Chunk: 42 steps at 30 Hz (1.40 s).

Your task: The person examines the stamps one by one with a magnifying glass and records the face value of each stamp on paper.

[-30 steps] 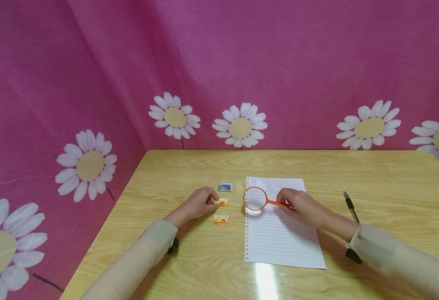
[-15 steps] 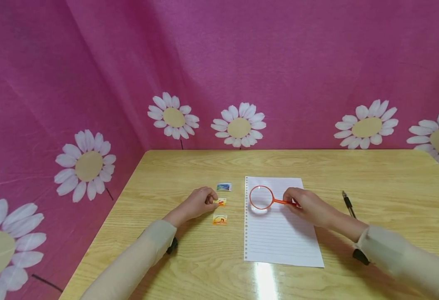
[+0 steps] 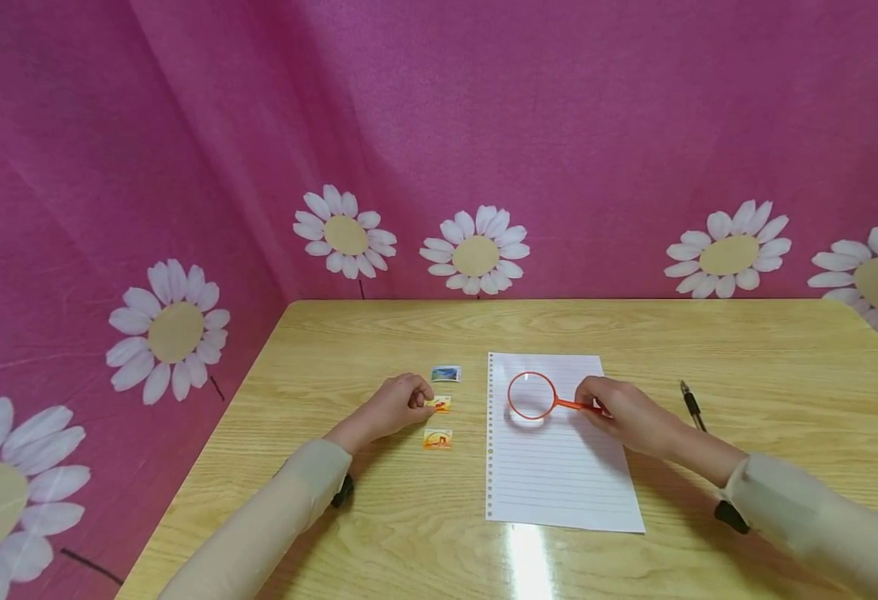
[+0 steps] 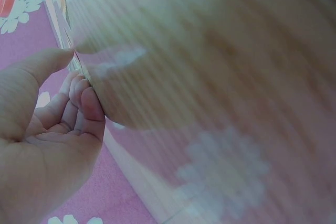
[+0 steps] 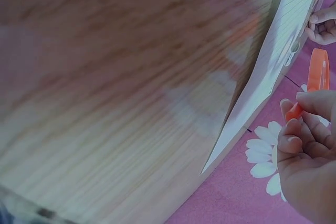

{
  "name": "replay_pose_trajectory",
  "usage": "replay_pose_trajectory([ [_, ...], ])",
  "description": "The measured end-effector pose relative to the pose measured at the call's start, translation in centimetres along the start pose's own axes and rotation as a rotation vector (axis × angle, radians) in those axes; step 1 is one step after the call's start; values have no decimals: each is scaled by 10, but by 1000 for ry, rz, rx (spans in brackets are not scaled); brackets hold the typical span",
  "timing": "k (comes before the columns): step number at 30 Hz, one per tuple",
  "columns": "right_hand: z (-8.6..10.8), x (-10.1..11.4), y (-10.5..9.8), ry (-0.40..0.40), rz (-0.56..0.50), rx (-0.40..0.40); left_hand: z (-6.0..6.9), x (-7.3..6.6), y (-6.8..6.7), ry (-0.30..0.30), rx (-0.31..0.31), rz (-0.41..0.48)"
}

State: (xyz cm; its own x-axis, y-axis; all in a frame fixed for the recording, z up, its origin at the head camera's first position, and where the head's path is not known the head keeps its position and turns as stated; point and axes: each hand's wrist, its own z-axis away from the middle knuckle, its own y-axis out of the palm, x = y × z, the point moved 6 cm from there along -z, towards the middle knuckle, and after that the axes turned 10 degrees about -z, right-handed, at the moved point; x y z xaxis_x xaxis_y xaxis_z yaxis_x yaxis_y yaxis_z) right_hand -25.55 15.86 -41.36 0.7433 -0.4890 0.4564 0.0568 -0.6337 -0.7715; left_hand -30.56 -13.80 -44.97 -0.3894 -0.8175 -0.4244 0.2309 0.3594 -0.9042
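Observation:
In the head view, the left hand [image 3: 397, 405] rests on the table with its thumb and loosely bent fingers at the left edge of the middle small orange-yellow card [image 3: 441, 404], whose left part is hidden. A blue picture card [image 3: 446, 374] lies behind it and another orange-yellow card [image 3: 437, 439] in front. Over the lined sheet [image 3: 559, 483], the right hand [image 3: 626, 415] grips the handle of a red magnifying glass [image 3: 556, 402], lens to the left. The right wrist view shows the right hand [image 5: 310, 150] pinching the red handle [image 5: 295, 112] between thumb and fingers.
A black pen [image 3: 693, 407] lies right of the sheet, close behind the right forearm. The wooden table [image 3: 379, 542] meets a pink curtain [image 3: 596, 150] with white flowers at its back and left edges. A bright reflection shows near the front.
The right hand has moved to the right with the magnifying glass, and the lens has gone from the sheet's left edge to farther over the sheet. The left hand has stayed beside the middle card.

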Motion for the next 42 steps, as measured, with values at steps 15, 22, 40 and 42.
replay_pose_trajectory([
  [15, 12, -5, -10, 16, 42, -21, 0, -2, 0, -14, 7, 24],
  [22, 18, -5, -16, -8, 51, -45, 0, -2, 0, -12, 3, 7],
  [40, 33, -13, -26, 75, 64, -26, -1, 0, 2, -17, 0, 17],
  [42, 35, -13, -27, 74, 61, -30, -1, 0, 1, -13, -4, 16],
])
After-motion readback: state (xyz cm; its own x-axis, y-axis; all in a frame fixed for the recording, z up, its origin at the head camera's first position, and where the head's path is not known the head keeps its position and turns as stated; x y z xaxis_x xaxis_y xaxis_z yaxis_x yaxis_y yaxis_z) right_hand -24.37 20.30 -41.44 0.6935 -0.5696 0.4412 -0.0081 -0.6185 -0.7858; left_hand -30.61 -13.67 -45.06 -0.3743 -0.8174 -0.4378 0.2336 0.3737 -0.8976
